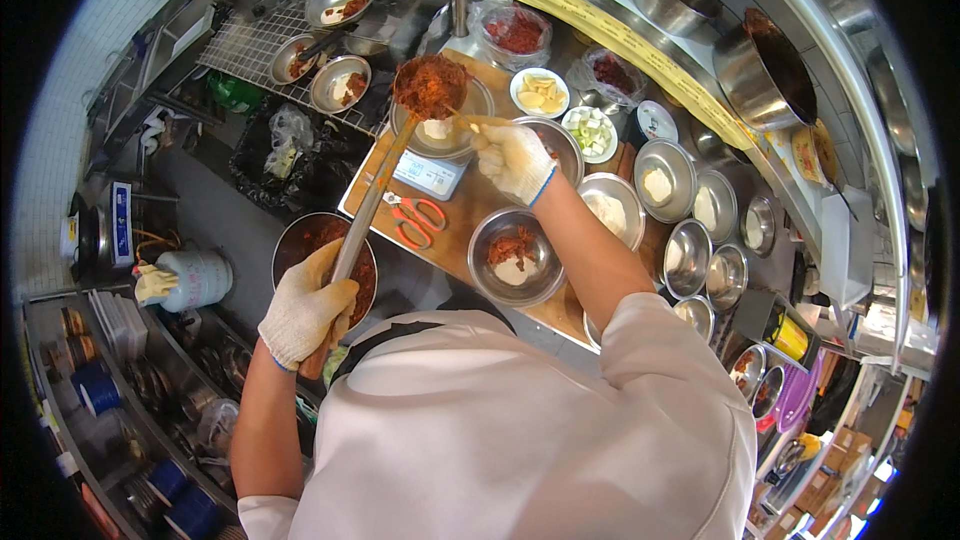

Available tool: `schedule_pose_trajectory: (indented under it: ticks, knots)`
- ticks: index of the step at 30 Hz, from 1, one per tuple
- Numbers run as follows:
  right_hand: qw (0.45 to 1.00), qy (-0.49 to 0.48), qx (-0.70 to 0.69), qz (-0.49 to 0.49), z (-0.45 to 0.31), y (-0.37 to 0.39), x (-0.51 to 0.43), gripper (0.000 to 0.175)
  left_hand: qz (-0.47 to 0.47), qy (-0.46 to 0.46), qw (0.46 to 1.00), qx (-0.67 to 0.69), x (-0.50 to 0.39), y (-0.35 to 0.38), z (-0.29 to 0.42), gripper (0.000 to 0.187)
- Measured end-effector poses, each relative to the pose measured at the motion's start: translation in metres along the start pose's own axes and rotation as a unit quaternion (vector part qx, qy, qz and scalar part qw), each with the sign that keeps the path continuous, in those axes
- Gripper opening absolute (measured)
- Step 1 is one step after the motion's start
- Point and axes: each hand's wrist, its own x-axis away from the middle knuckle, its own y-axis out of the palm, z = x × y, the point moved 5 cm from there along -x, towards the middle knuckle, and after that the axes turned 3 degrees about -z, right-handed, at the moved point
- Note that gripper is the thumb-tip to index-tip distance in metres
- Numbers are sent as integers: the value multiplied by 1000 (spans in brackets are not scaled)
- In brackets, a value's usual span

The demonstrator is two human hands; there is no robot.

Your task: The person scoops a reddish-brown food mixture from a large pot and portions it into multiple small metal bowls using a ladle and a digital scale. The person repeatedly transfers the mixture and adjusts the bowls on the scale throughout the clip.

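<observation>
My left hand (311, 307), in a white knitted glove, is closed around the long handle of a metal ladle (367, 217). The ladle's bowl is heaped with red-brown paste (431, 86) and hangs over a steel bowl (480, 101) with white powder in it. That bowl stands on a digital scale (427, 174). My right hand (514, 157), gloved too, is at the right of the paste, its fingers closed on a thin utensil, partly hidden, that reaches towards the ladle. Orange-handled scissors (420, 221) lie on the wooden board (457, 240) below the scale.
A steel bowl (516, 256) with paste and powder stands at the board's near edge. A large pot of paste (367, 292) is beside my left hand. More powder bowls (665, 180) stand at the right, with dishes of sliced vegetables (538, 93) behind. A wire rack (247, 52) holds filled bowls.
</observation>
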Motion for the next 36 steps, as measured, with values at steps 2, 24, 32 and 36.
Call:
schedule_pose_trajectory:
  ticks: [2,24,32,36]
  knots:
    - [997,-37,66,8,-6,-5,3,32,-1,-4,1000,-2,0,-2,0,73]
    - [608,-277,722,181,-26,-6,17,32,52,-7,999,-7,0,-17,0,71]
    - [612,-377,675,167,-54,16,37,27,40,-5,999,-18,5,-20,-4,73]
    - [629,-381,668,113,-59,29,36,25,24,3,1000,-19,7,-20,-2,74]
